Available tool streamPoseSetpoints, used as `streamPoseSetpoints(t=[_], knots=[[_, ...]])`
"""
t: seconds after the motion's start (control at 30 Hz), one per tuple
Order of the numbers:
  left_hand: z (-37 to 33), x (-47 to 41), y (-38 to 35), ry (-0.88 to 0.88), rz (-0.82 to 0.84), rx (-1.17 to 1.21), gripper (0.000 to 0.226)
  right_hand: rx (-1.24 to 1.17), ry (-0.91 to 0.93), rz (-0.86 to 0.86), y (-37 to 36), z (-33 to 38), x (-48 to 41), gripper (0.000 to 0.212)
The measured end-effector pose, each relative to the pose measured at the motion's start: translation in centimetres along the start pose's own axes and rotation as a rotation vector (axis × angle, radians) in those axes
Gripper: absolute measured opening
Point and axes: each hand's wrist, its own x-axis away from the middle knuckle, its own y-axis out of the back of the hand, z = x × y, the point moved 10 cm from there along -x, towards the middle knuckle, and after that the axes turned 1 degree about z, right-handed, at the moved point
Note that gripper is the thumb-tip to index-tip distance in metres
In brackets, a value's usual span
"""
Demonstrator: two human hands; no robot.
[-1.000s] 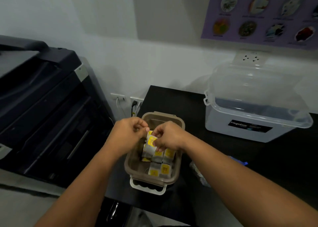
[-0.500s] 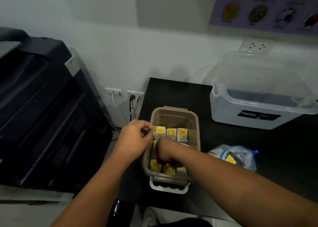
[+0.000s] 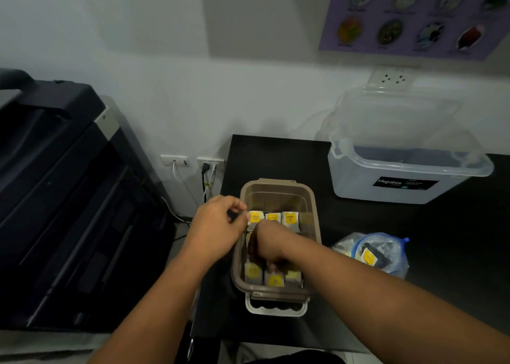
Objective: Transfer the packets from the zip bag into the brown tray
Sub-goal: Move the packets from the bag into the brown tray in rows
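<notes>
The brown tray (image 3: 277, 191) stands on the black table, with a white latch at its near end. Yellow-labelled packets stand in rows inside it, one row at the back (image 3: 273, 217) and one at the front (image 3: 274, 279). My left hand (image 3: 218, 225) is at the tray's left rim, thumb and forefinger pinching the back-left packet (image 3: 255, 217). My right hand (image 3: 269, 246) reaches down into the tray's middle, its fingers curled among the packets there and mostly hidden. The clear zip bag (image 3: 386, 249) lies right of the tray with a packet (image 3: 368, 256) inside.
A clear plastic storage box (image 3: 400, 176) with its lid up stands at the back right of the black table (image 3: 276, 156). A large dark printer (image 3: 69, 198) fills the left side. Wall sockets with cables (image 3: 205, 167) sit between printer and table.
Both hands brought a bunch of packets down from above the tray into it. My right hand has sunk into the tray's middle; my left has stayed at the left rim.
</notes>
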Motion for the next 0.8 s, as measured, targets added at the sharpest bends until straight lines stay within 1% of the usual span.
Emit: streamPoseSetpoints(t=[0.1, 0.17, 0.23, 0.33, 0.4, 0.47, 0.53, 0.63, 0.73, 0.8], knots=[[-1.1, -0.6, 0.3, -0.037, -0.02, -0.042, 0.011, -0.103, 0.103, -0.126, 4.2, -0.3, 2.2, 0.019], [-2.4, -0.9, 0.2, -0.076, -0.029, -0.074, 0.01, -0.22, 0.148, -0.201, 6.9, -1.4, 4.4, 0.021], [-4.3, -1.2, -0.2, -0.117, -0.035, -0.075, 0.01, -0.367, 0.172, -0.27, 8.9, -3.2, 6.3, 0.019], [-7.5, -1.6, -2.0, -0.163, -0.029, -0.062, 0.01, -0.476, 0.218, -0.442, 11.8, -6.4, 9.2, 0.015], [-9.8, -1.7, -3.9, -0.196, 0.0, -0.065, 0.01, -0.517, 0.225, -0.553, 13.1, -9.3, 10.8, 0.015], [-12.1, -1.4, -6.4, -0.231, 0.075, -0.054, 0.012, -0.533, 0.207, -0.625, 13.8, -12.6, 12.1, 0.017], [-14.4, -1.1, -9.3, -0.264, 0.15, -0.062, 0.017, -0.541, 0.166, -0.651, 13.5, -16.2, 12.7, 0.02], [-17.0, -0.5, -13.7, -0.258, 0.235, -0.079, 0.02, -0.533, 0.089, -0.632, 11.8, -20.8, 12.6, 0.021], [-18.2, 0.3, -18.1, -0.2, 0.306, -0.124, 0.021, -0.478, 0.013, -0.6, 9.3, -24.2, 12.0, 0.023], [-18.2, 0.6, -21.6, -0.116, 0.398, -0.201, 0.02, -0.445, -0.034, -0.552, 7.3, -26.0, 11.3, 0.025]])
